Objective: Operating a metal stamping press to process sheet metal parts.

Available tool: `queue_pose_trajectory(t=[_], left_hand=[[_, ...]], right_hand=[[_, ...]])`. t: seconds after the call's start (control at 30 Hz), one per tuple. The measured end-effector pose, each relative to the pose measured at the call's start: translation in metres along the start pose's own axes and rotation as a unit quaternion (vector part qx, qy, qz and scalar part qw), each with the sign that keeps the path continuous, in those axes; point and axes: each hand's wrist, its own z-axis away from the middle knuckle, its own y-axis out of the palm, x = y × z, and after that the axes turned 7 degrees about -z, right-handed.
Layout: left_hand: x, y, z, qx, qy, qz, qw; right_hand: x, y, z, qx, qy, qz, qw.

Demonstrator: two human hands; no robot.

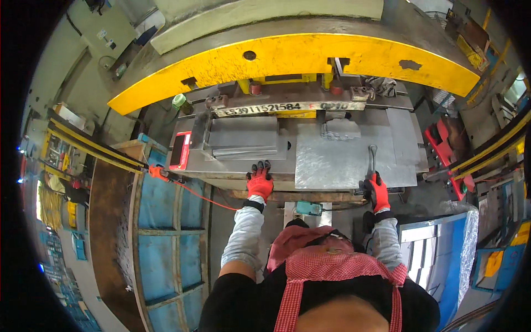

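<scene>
My left hand (259, 181), in a red glove with black fingertips, lies with its fingers spread on the front edge of the grey metal press bed (232, 169). Just beyond it is a stack of flat grey metal sheets (243, 135). My right hand (377, 192), gloved the same way, is closed around the lower end of a slim metal tool with a rounded, wrench-like head (373, 157). The tool points away from me over a large shiny metal sheet (326, 160). Smaller cut metal pieces (340, 129) sit at that sheet's far edge.
A yellow press beam (298, 52) spans the far side above the die (287, 105). A red-framed panel (180, 150) lies at the bed's left. Blue framed racking (160, 210) stands left; a plastic-wrapped blue bin (451, 249) stands right. An orange cable (204, 196) hangs left.
</scene>
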Motion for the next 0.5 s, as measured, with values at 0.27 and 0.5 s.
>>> queue_pose_trajectory(t=[0.27,0.5], left_hand=[[-0.002,-0.004,0.001,0.018,0.000,-0.020,1.000],[-0.002,-0.009,0.001,0.033,-0.007,0.023,0.999]], right_hand=[[0.001,0.000,0.003,0.004,-0.013,-0.028,1.000],[0.004,-0.004,0.010,0.007,0.007,-0.012,1.000]])
